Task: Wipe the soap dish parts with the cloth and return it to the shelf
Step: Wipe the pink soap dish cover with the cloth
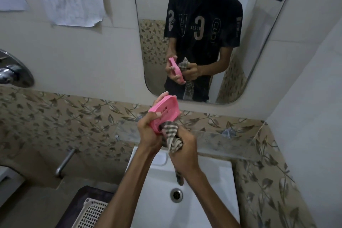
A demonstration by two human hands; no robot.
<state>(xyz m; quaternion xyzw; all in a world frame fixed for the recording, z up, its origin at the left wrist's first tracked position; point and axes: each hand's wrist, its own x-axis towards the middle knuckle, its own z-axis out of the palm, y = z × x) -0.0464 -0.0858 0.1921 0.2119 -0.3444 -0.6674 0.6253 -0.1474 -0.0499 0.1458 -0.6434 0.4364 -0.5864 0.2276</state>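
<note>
Left hand (pixel 148 131) grips the pink dish (pixel 163 111) above the sink (pixel 212 181); right hand (pixel 185 151), clutching the cloth (pixel 171 133), should press it firmly into the slotted tray's corners.

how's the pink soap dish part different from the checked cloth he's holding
The pink plastic soap dish part is rigid, oval and one plain colour with small slots; the checked grey-and-white cloth is soft, bunched and patterned. The left hand grips the dish part, tilted up toward the mirror; the right hand grips the cloth, whose tail hangs down over the white sink. Both are held above the sink, and they touch at the dish part's lower end.
</note>
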